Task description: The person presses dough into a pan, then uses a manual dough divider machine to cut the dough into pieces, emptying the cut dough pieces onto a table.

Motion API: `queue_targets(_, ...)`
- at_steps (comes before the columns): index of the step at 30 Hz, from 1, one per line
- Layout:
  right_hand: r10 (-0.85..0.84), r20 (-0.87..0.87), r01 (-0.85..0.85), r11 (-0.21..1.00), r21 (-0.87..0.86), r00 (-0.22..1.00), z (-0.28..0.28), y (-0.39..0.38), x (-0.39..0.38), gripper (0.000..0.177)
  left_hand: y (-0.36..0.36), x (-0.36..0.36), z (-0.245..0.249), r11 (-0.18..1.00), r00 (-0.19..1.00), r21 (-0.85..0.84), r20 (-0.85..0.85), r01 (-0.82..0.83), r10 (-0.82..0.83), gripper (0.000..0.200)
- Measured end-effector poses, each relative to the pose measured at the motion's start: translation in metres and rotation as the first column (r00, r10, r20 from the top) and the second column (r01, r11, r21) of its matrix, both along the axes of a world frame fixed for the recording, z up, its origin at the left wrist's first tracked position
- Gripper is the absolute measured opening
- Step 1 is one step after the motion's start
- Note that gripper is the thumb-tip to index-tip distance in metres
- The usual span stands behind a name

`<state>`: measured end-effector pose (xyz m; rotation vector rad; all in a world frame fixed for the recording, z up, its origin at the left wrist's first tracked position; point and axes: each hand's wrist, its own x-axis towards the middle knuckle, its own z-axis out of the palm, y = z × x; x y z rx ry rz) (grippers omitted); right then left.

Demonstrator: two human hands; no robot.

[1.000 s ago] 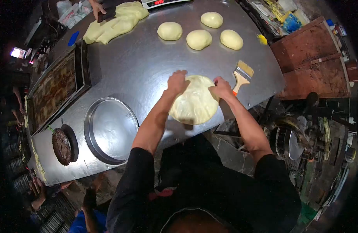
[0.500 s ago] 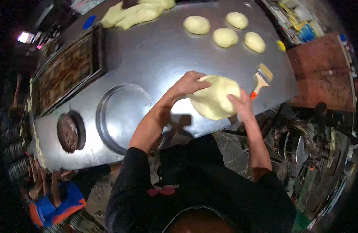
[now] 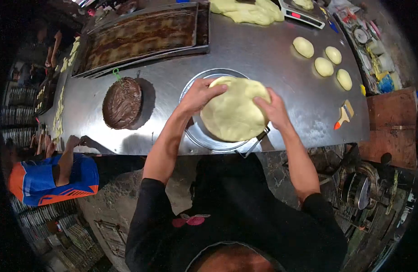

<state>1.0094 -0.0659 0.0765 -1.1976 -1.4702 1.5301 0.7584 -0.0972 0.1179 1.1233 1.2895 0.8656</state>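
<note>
Holding the dough sheet [image 3: 234,113] over the round pan [image 3: 196,133] w/ both hands: left hand [image 3: 197,96] & right hand [image 3: 272,109] are clamping its edges. Prob. best: centring it, supporting both sides evenly so it isn't stretching or tearing.

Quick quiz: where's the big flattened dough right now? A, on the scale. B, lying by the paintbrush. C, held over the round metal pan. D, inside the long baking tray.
C: the left hand and right hand grip the edges of the flat dough, which hangs over the round metal pan, apart from the brush.
</note>
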Motion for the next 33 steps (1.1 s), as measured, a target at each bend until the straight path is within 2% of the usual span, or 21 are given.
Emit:
queue_targets(2,0.189,0.234,-0.178,0.982,-0.064,0.954,-0.038,0.020,-0.025,0.047,-0.006,-0.018,-0.028,0.982,0.994,-0.160,0.031,-0.098,0.104,0.038)
queue_targets(3,0.169,0.440,-0.192,0.981,0.007,0.882,-0.046,0.021,-0.041,0.054,-0.010,-0.020,-0.025,0.996,0.925,-0.079,-0.381,-0.036,0.003,0.051)
queue_targets(4,0.124,0.622,-0.218,0.973,0.077,0.773,-0.054,0.022,-0.062,0.061,-0.012,-0.028,-0.099,0.940,0.618,0.340,-0.746,0.031,0.250,0.064)
queue_targets(6,-0.120,0.587,-0.187,0.881,0.435,0.801,-0.100,0.018,-0.108,0.067,-0.016,-0.026,-0.126,0.879,0.386,0.376,-0.888,0.292,0.252,0.073)
queue_targets(8,-0.105,0.768,-0.319,0.868,0.381,0.632,-0.106,-0.005,-0.147,0.071,-0.022,-0.025,-0.178,0.784,0.308,0.272,-0.945,0.558,0.109,0.076)
queue_targets(9,-0.134,0.784,-0.383,0.815,0.436,0.606,-0.123,-0.014,-0.136,0.070,-0.047,-0.015,-0.165,0.758,0.289,0.336,-0.936,0.559,0.202,0.077)
queue_targets(11,-0.178,0.797,-0.434,0.759,0.485,0.578,-0.133,-0.005,-0.116,0.069,-0.076,0.008,-0.161,0.810,0.345,0.349,-0.918,0.471,0.194,0.077)
queue_targets(12,-0.084,0.801,-0.548,0.687,0.477,0.592,-0.126,-0.001,-0.102,0.069,-0.091,0.024,-0.162,0.864,0.401,0.345,-0.896,0.366,0.189,0.077)
queue_targets(14,0.125,0.786,-0.680,0.595,0.429,0.605,-0.123,-0.001,-0.079,0.064,-0.120,0.051,-0.158,0.890,0.394,0.272,-0.911,0.365,0.117,0.076)
queue_targets(16,0.550,0.354,-0.597,0.802,0.031,0.757,-0.091,0.024,-0.063,0.059,-0.125,0.059,-0.144,0.905,0.377,0.212,-0.924,0.368,0.064,0.076)
queue_targets(18,0.110,0.462,-0.233,0.948,0.219,0.880,-0.075,-0.014,-0.067,0.056,-0.091,0.053,-0.134,0.924,0.482,0.017,-0.857,0.381,-0.183,0.072)
queue_targets(19,-0.010,0.570,-0.216,0.920,0.328,0.822,-0.093,-0.031,-0.073,0.058,-0.072,0.053,-0.149,0.746,0.452,0.447,-0.865,0.494,0.219,0.068)
queue_targets(20,-0.054,0.684,-0.227,0.922,0.314,0.727,-0.109,-0.051,-0.069,0.063,-0.050,0.056,-0.177,0.796,0.425,0.305,-0.903,0.523,0.066,0.067)
queue_targets(22,-0.067,0.806,-0.426,0.821,0.379,0.589,-0.126,-0.063,-0.027,0.069,-0.050,0.042,-0.165,0.724,0.461,0.386,-0.881,0.572,0.105,0.073)
queue_targets(23,-0.014,0.859,-0.471,0.831,0.294,0.512,-0.125,-0.051,-0.018,0.071,-0.054,0.043,-0.165,0.765,0.420,0.324,-0.904,0.557,0.077,0.077)
queue_targets(27,0.299,0.691,-0.584,0.781,0.219,0.658,-0.104,0.002,-0.003,0.058,-0.078,0.057,-0.144,0.860,0.359,0.250,-0.930,0.444,0.085,0.075)
queue_targets(28,0.284,0.691,-0.574,0.787,0.228,0.664,-0.095,-0.003,-0.007,0.058,-0.078,0.056,-0.145,0.853,0.357,0.256,-0.930,0.456,0.089,0.075)
queue_targets(30,-0.017,0.513,-0.127,0.961,0.244,0.858,-0.066,-0.015,-0.027,0.054,-0.065,0.057,-0.150,0.836,0.395,0.317,-0.909,0.448,0.132,0.058)
queue_targets(31,-0.102,0.628,-0.156,0.927,0.342,0.772,-0.080,-0.032,-0.036,0.060,-0.045,0.062,-0.149,0.670,0.377,0.431,-0.896,0.605,0.236,0.073)
queue_targets(32,-0.157,0.656,-0.106,0.933,0.344,0.738,-0.103,-0.052,-0.041,0.065,-0.047,0.058,-0.154,0.676,0.376,0.413,-0.902,0.611,0.211,0.073)
queue_targets(33,-0.126,0.739,-0.228,0.905,0.359,0.662,-0.120,-0.064,-0.026,0.066,-0.041,0.052,-0.158,0.647,0.437,0.418,-0.888,0.637,0.144,0.064)
